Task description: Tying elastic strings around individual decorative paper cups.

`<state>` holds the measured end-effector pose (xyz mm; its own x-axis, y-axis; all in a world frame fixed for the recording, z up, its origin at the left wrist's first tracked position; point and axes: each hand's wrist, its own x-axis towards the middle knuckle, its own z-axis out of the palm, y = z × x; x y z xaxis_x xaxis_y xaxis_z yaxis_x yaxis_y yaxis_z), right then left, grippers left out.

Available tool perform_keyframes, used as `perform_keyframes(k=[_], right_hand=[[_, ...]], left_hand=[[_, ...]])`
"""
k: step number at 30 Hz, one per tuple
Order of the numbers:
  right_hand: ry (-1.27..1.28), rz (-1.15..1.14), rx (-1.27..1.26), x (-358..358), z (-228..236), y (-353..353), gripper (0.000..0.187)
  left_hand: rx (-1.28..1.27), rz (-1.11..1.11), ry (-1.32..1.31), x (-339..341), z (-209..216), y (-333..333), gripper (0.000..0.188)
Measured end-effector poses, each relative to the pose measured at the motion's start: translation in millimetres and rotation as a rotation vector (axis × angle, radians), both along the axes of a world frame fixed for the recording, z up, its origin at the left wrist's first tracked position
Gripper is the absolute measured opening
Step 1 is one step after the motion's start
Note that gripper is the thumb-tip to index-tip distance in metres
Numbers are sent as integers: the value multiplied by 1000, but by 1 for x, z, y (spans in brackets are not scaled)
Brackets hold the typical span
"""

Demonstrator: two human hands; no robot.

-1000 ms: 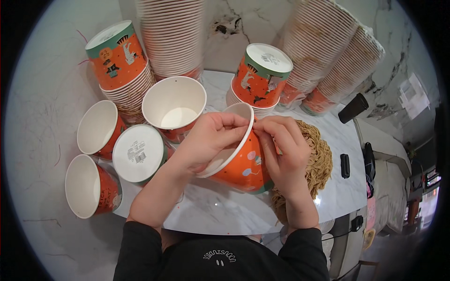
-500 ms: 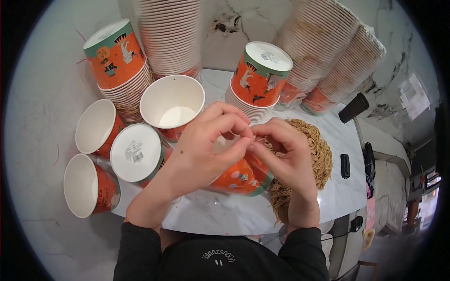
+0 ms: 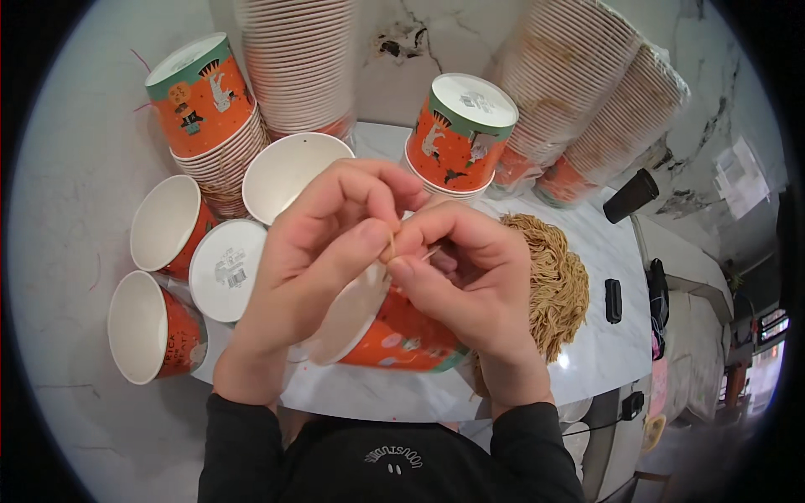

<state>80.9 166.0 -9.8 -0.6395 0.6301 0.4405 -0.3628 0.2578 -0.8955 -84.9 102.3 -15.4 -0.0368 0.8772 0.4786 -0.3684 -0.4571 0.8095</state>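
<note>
My left hand and my right hand meet at the fingertips above the middle of the white table. Together they pinch a thin tan cord, of which only short ends show between the fingers. Just beneath the hands an orange paper cup lies on its side, its white mouth turned to the left. Whether either palm touches it is hidden. A pile of tan cords lies right beside my right hand.
Three open orange cups stand at the left, next to an upturned one. Upturned orange cups top short stacks at the back. Tall cup stacks lean on the marble wall. Small black objects lie at the right edge.
Both hands let go of the cup's rim and rose slightly, closing together fingertip to fingertip on the cord. The orange cup tipped lower onto its side.
</note>
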Motion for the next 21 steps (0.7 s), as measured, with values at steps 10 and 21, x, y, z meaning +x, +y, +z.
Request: perform_keyframes(k=[10, 21], right_hand=[[-12, 18, -188, 23, -16, 19, 7], [-138, 22, -226, 38, -6, 35, 13]], left_hand=[[-224, -153, 582, -14, -9, 14, 22], [-321, -300, 128, 1, -26, 30, 15]])
